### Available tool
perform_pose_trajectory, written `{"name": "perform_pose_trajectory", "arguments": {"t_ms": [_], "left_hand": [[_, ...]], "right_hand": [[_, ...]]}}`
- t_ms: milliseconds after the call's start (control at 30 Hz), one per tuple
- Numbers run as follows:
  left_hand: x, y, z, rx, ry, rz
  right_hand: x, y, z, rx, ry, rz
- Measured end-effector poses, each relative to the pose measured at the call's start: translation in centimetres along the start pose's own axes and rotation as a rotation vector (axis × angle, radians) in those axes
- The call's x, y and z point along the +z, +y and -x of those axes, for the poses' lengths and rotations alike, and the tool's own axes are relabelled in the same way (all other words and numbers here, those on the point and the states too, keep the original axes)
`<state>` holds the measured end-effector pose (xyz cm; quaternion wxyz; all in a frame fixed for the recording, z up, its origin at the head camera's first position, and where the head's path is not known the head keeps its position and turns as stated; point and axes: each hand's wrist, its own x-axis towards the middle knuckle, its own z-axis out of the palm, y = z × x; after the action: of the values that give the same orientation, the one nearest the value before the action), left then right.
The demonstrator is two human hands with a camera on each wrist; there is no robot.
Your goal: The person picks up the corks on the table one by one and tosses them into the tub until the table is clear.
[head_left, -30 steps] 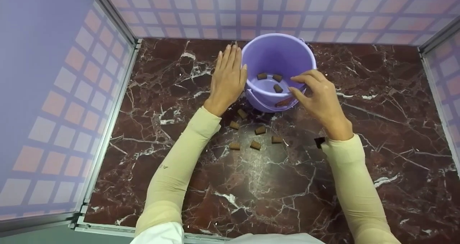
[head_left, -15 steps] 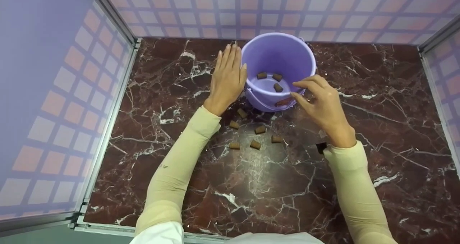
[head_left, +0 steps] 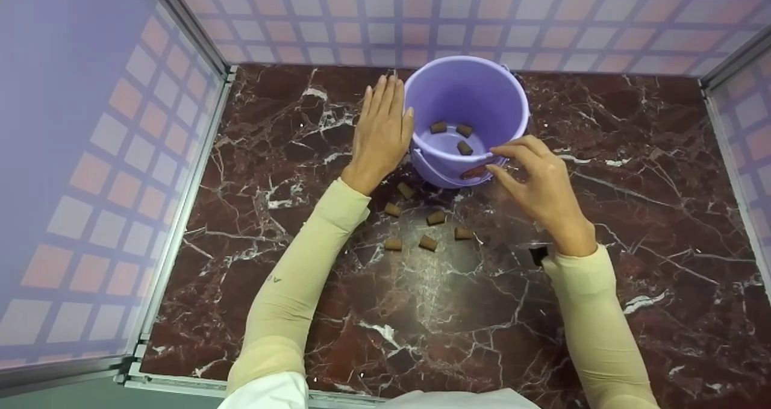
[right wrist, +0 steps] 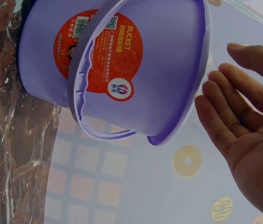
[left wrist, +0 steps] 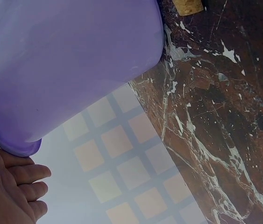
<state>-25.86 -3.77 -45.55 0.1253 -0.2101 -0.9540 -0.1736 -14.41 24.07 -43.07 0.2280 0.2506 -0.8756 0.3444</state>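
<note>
A purple bucket [head_left: 470,90] stands upright at the back of the marble-patterned table. Three brown corks [head_left: 464,148] lie on its bottom. My left hand [head_left: 380,133] lies along the bucket's left side, fingers straight; in the left wrist view, its fingertips are right at the rim. At the near right of the rim is my right hand [head_left: 541,183], thumb and fingers apart with nothing between them. The right wrist view shows those fingers [right wrist: 215,107] beside the rim, and the bucket's red label [right wrist: 98,51] and lowered handle [right wrist: 77,88]. Several more corks [head_left: 427,243] lie on the table before the bucket.
Purple checked panels [head_left: 337,17] rise behind the table and at both sides, with a metal frame strip [head_left: 187,228] along the left edge. A small black object [head_left: 538,255] shows by the right cuff.
My right hand has drawn back from over the bucket's opening, down and slightly toward me, to the near right rim. The left hand, bucket and corks stay in place.
</note>
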Motion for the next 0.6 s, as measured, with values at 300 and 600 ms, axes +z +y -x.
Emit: {"name": "perform_pose_trajectory", "arguments": {"t_ms": [300, 600], "left_hand": [[0.0, -0.1, 0.1, 0.005, 0.005, -0.002], [-0.1, 0.0, 0.0, 0.002, -0.004, 0.001]], "right_hand": [[0.4, 0.0, 0.8, -0.016, 0.025, -0.023], [0.9, 0.3, 1.8, 0.008, -0.009, -0.032]]}}
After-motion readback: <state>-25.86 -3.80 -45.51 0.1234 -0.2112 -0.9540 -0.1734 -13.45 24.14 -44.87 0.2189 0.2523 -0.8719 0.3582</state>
